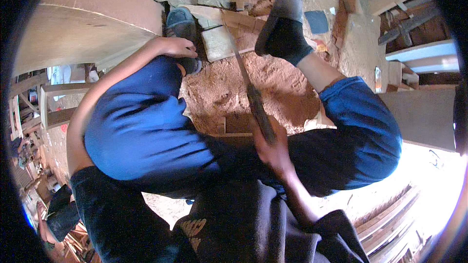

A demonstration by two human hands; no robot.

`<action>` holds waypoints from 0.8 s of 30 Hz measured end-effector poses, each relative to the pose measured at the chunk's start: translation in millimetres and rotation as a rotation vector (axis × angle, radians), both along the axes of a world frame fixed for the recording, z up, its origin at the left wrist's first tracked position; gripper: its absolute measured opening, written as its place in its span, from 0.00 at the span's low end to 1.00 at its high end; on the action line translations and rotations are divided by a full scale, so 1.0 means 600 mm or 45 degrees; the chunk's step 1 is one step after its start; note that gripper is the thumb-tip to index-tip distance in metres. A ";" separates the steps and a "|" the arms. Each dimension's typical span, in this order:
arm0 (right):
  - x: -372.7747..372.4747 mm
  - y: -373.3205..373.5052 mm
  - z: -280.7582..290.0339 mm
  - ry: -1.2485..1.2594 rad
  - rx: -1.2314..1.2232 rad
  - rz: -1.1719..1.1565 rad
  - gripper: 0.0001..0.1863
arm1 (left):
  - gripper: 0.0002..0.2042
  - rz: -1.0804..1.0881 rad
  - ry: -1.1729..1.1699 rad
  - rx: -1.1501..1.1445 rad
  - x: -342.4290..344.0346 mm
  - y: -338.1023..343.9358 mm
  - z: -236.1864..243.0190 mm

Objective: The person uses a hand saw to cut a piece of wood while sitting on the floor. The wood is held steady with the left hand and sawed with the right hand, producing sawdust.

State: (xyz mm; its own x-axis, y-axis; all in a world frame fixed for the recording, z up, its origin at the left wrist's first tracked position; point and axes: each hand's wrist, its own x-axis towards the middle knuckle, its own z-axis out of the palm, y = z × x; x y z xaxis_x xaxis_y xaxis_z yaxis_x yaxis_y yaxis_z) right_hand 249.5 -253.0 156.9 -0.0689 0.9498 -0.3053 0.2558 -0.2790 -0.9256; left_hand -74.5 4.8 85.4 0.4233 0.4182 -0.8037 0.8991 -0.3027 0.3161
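My right hand [272, 147] is closed around the dark handle of a long tool with a narrow blade [240, 58]. The blade is seen nearly edge-on, so I cannot tell its exact kind. It slants away from me, its far end at the right side of a pale wood block [218, 44]; whether they touch is unclear. My left hand [176, 47] lies over my left knee, fingers extended and holding nothing I can see. Just beyond it, my left foot in a grey shoe [180, 24] is beside the block. My right foot [282, 22] is stretched forward to the right.
Brown sawdust [214, 87] covers the ground between my legs. A large wooden panel [87, 39] stands on the left, and a board [421, 119] on the right. Stacked planks [390, 224] lie at lower right. Part of another person [61, 214] shows at lower left.
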 end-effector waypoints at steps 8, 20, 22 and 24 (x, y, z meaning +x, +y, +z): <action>-0.011 -0.016 -0.008 -0.272 0.421 -0.044 0.12 | 0.31 0.197 -0.110 -0.014 0.040 0.004 0.025; 0.002 0.015 0.021 -0.118 -0.019 -0.027 0.13 | 0.30 0.162 -0.153 0.046 0.025 0.014 0.016; 0.008 0.007 0.042 -0.123 -0.039 0.030 0.14 | 0.30 0.087 -0.065 0.009 0.010 0.007 0.013; -0.007 0.030 0.045 -0.160 -0.054 0.095 0.15 | 0.29 0.051 -0.019 -0.095 0.018 -0.002 0.006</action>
